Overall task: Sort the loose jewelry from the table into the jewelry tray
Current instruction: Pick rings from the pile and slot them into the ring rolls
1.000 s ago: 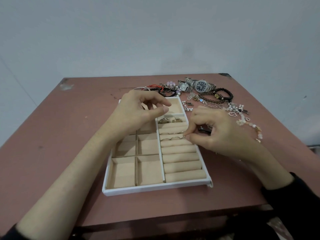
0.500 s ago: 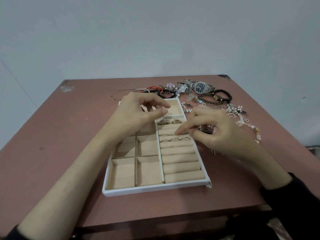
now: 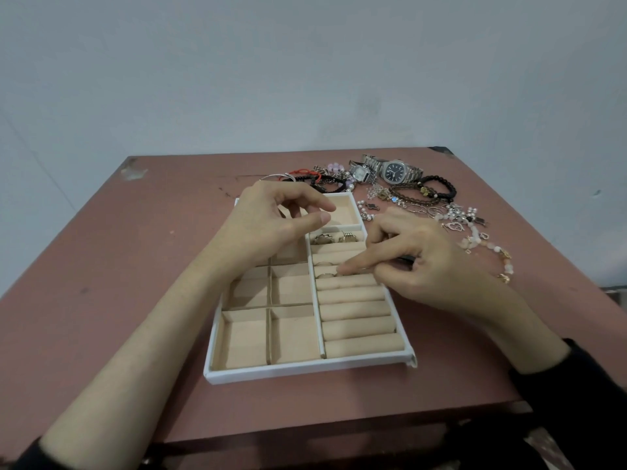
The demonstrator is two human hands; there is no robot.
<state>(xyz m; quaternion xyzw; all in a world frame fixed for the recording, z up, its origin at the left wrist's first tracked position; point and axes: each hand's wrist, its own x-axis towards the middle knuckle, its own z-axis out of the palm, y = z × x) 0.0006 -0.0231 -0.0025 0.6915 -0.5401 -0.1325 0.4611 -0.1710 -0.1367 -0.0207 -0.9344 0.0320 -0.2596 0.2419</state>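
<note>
A reddish-brown counter (image 3: 135, 266) carries a white jewelry tray (image 3: 305, 368) lined in beige, with most of its compartments bare. The loose jewelry (image 3: 420, 191), made up of watches, bead bracelets and small charms, lies unsorted beyond the tray's far right corner. The left hand (image 3: 271, 225) hovers over the tray's far left, fingers loosely curled, holding nothing. The right hand (image 3: 417, 266), pinching at the tray's right edge a second ago, has slid its forefinger leftward along a groove. Its tip now rests by a thin ring (image 3: 325, 275) seated between the ring rolls (image 3: 356, 313). Whether the thumb still pinches a ring, I cannot tell. Another ring seems just placed, and most of the sorting remains.
</note>
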